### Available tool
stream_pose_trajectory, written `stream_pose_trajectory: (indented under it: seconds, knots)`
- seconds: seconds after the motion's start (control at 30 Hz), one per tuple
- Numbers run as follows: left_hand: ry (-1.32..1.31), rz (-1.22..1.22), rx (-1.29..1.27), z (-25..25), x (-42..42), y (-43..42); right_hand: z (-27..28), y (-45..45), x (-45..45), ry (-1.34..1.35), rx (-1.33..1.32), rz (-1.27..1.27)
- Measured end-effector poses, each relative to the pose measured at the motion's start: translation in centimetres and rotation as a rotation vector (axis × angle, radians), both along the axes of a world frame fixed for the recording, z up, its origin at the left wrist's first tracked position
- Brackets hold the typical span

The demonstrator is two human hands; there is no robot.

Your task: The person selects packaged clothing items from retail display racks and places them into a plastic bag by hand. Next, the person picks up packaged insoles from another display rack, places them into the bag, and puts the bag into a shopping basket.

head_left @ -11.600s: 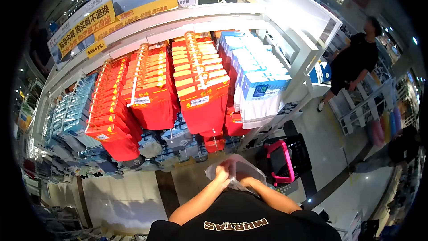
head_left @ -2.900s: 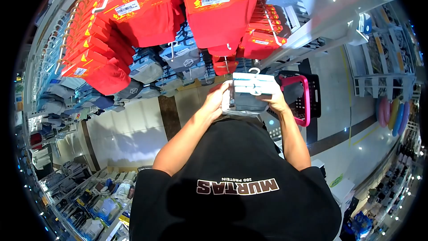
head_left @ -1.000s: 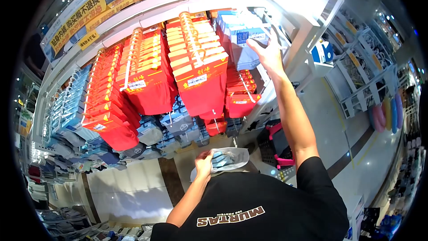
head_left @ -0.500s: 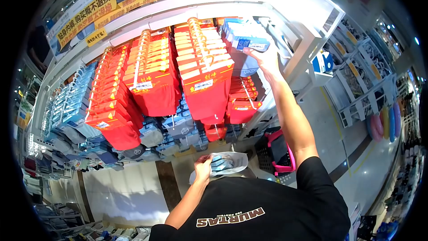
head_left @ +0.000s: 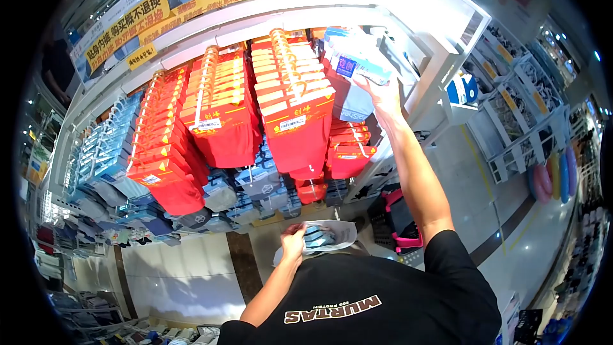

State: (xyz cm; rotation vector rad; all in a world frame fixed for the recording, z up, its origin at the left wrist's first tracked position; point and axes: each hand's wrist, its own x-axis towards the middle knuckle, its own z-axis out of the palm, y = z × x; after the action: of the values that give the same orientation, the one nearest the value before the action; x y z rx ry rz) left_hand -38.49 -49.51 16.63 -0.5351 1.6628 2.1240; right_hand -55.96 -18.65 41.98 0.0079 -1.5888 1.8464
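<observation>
My right hand is raised to the rack's right end and grips a blue-and-white package by its header. Behind and below that package hangs a grey-blue garment. Low in front of my body, my left hand pinches the edge of a translucent plastic bag. Blue-topped packages lie inside the bag. Left of my right hand, red packages hang in rows on hooks.
A black basket with a pink handle stands on the floor at right. The white rack frame rises beside my right arm. Lower rows of grey and blue packages hang beneath the red ones. Swim rings hang far right.
My right hand, open near the hook a second ago, has closed on the blue-and-white package, which is now tilted. My left hand stays at the bag. Earlier, both hands held a package over the bag.
</observation>
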Motion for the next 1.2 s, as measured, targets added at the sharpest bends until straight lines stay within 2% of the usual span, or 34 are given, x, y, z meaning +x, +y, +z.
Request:
stream_pose_trajectory:
  seconds: [0.1,0.3,0.67,1.03,1.07,1.17,1.2]
  knots:
    - [0.017,0.002,0.02,-0.2,0.0,-0.1,0.7,-0.2,0.6,0.034,-0.138,0.133]
    - [0.024,-0.002,-0.001,0.3,0.2,-0.2,-0.1,1.7,0.2,-0.09,-0.244,0.358]
    - [-0.008,-0.013,-0.008,-0.5,0.1,0.0,-0.1,1.6,-0.7,-0.053,-0.204,0.297]
    - [0.015,-0.022,0.001,-1.2,0.0,-0.2,1.1,4.2,8.8,-0.218,-0.088,0.197]
    - [0.017,-0.039,-0.008,-1.4,-0.1,-0.2,0.4,5.3,9.2,-0.232,-0.138,0.279]
    - [0.014,-0.093,-0.049,-1.5,-0.4,-0.2,-0.3,7.3,11.5,-0.276,-0.113,0.294]
    - [0.006,-0.112,-0.07,-1.6,-0.5,-0.2,-0.9,7.7,12.0,-0.168,-0.173,0.341]
